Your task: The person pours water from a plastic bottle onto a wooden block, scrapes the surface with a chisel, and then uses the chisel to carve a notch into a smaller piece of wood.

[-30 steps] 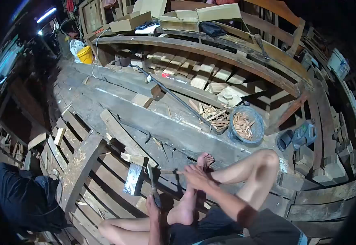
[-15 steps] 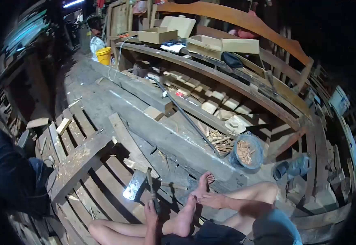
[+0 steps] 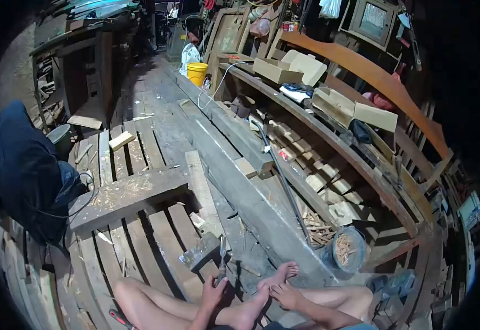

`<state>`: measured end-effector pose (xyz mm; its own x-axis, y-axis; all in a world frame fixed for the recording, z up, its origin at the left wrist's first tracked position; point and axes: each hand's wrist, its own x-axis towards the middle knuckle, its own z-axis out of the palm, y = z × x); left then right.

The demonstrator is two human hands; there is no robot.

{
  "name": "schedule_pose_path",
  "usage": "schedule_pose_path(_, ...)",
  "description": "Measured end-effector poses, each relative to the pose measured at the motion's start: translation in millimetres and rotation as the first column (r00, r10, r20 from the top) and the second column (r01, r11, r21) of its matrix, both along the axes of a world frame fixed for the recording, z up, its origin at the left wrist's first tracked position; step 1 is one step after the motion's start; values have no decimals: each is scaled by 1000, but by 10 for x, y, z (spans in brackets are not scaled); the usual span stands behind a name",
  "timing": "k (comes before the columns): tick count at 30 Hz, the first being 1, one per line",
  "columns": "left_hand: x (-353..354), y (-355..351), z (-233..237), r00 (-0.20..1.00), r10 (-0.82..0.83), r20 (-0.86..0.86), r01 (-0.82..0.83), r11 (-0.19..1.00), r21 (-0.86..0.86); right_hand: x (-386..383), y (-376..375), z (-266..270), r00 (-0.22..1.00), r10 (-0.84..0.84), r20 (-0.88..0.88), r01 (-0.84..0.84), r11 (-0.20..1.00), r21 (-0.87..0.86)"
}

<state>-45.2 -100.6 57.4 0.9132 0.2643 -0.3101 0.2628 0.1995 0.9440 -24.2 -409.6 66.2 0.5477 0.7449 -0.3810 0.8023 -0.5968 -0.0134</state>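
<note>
My left hand [image 3: 213,290] is closed around the handle of a chisel-like tool [image 3: 222,257], its narrow metal end pointing up. Just left of the tool lies a dark block [image 3: 202,252] with a pale, shiny patch. My right hand [image 3: 285,296] rests at my bare foot [image 3: 253,308], its fingers drawn together near the toes. Whatever those fingers may hold is too small to see. The other foot [image 3: 286,270] sits just beyond.
A thick plank with shavings [image 3: 132,195] lies across wooden slats on the left. Long beams [image 3: 240,187] run diagonally ahead. At right stands a bucket of wooden pegs [image 3: 345,250]; cardboard boxes [image 3: 330,102] sit on a bench. Dark cloth [image 3: 22,170] hangs at far left.
The view has tilted up and swung left, so more of the far room shows. The glare on the block has faded. Both hands keep about the same places, the left still holding the tool.
</note>
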Motion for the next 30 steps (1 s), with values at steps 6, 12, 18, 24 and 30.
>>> schedule_pose_path(6,-37,34,-89,991,-103,79,73,947,314,-31,-90,85,990,36,136,-57,987,152)
schedule_pose_path(12,-59,79,-310,986,-168,-13,133,733,667,252,406,104,994,-103,-43,107,989,101)
schedule_pose_path(18,-84,131,-12,993,-98,-72,121,782,612,363,226,-160,999,-38,21,35,986,160)
schedule_pose_path(24,-146,174,-212,995,-92,-48,99,689,718,443,412,-337,985,-172,17,168,975,142)
schedule_pose_path(30,-213,112,-241,999,-29,-34,44,587,809,104,-74,-169,964,-239,-113,257,949,183)
